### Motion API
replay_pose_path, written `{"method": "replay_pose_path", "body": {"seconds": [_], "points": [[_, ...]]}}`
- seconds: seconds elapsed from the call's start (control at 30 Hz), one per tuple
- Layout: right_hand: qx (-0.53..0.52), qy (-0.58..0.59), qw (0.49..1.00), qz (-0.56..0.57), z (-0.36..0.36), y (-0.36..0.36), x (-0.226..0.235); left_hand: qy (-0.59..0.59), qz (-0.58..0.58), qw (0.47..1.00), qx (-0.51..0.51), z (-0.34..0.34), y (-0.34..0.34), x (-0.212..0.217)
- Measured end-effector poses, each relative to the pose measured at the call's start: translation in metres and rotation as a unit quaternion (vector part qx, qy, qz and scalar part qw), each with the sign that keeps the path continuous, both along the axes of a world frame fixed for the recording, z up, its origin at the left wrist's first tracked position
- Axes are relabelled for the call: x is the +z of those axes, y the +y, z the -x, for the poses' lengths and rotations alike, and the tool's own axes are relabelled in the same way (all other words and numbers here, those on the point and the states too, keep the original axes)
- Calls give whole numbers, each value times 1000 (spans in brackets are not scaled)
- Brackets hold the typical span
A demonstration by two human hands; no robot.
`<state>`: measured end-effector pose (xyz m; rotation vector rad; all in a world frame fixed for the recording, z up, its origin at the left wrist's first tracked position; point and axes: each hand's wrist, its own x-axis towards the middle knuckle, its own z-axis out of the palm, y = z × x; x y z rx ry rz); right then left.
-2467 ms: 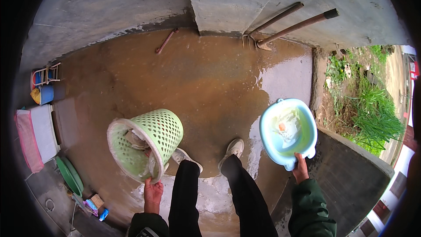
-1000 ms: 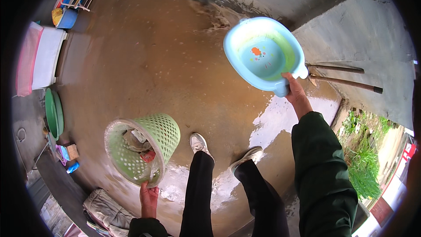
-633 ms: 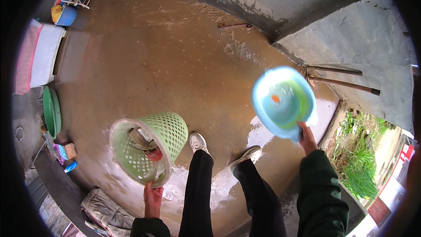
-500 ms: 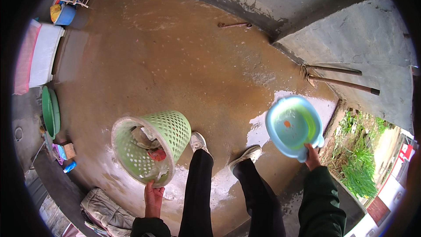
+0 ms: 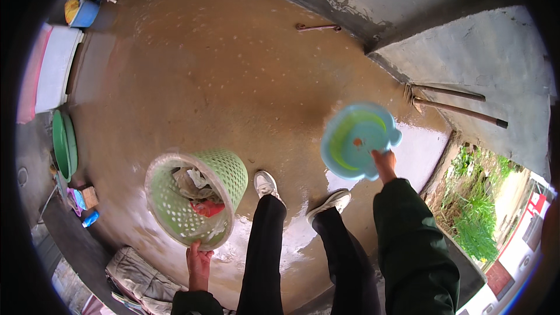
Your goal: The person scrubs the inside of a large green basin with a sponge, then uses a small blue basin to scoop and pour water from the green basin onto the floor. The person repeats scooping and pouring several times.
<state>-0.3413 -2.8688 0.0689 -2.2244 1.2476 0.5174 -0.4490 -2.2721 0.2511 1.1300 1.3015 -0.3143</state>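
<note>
My left hand (image 5: 199,261) is closed on the near rim of a light green perforated basket (image 5: 228,176). The basket is tipped on its side, its mouth toward me, with crumpled pale and red scraps (image 5: 208,208) inside. Out to the right, my right hand (image 5: 384,165) grips the edge of a light blue basin (image 5: 366,129). The basin hangs above the floor, its inside turned up toward me, with a green area and a small orange spot showing. My shoes (image 5: 266,184) stand between the basket and the basin.
The brown floor (image 5: 221,76) is wet and shiny. Long-handled tools (image 5: 461,112) lean on the right wall, and a rod (image 5: 318,27) lies at the back. Green tubs (image 5: 63,146) and a white box (image 5: 57,70) stand left. A beige cloth item (image 5: 140,277) is low left.
My right hand has swung the basin leftward and farther from me, turning it. The basket has shifted slightly left, still in my left hand.
</note>
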Motion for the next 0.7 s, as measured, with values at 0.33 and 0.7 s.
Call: {"method": "replay_pose_path", "body": {"seconds": [0.33,0.7], "points": [[-146,-16,989,33,74,-39,40,-5,11,994,-108,-53,-14,13],[-413,-265,809,-322,232,-104,59,-33,99,980,-171,-183,-220,-102]]}}
